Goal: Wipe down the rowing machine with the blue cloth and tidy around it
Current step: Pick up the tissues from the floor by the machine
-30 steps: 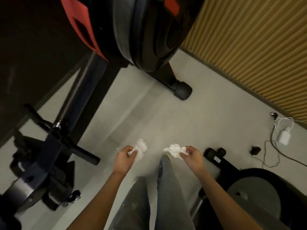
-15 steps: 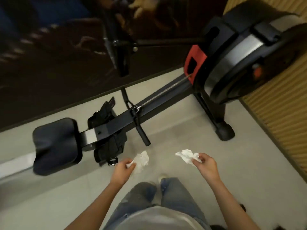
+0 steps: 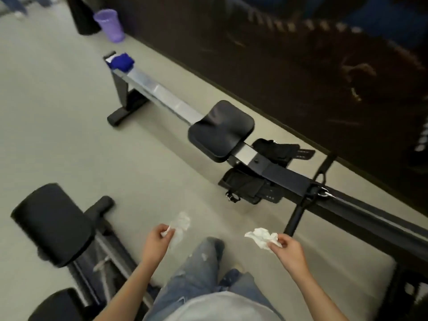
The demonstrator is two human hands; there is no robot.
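The rowing machine runs diagonally along the dark wall, with its silver rail (image 3: 159,92), black seat (image 3: 221,130) and foot straps (image 3: 250,186). The blue cloth (image 3: 121,61) lies bunched on the far end of the rail. My left hand (image 3: 157,242) pinches a crumpled white tissue (image 3: 180,224). My right hand (image 3: 289,250) pinches a second crumpled white tissue (image 3: 261,237). Both hands hover over the floor in front of my jeans, well short of the machine.
A purple bin (image 3: 110,24) stands by the wall at the far left, next to a dark object. A black padded bench (image 3: 52,223) with a metal frame sits at my left. The rower's black handle (image 3: 298,214) hangs at the right. Grey floor (image 3: 58,123) lies between.
The view has swung left along the rower, from the flywheel end to the seat and rail end. Both hands still hold their tissues in the same pose.
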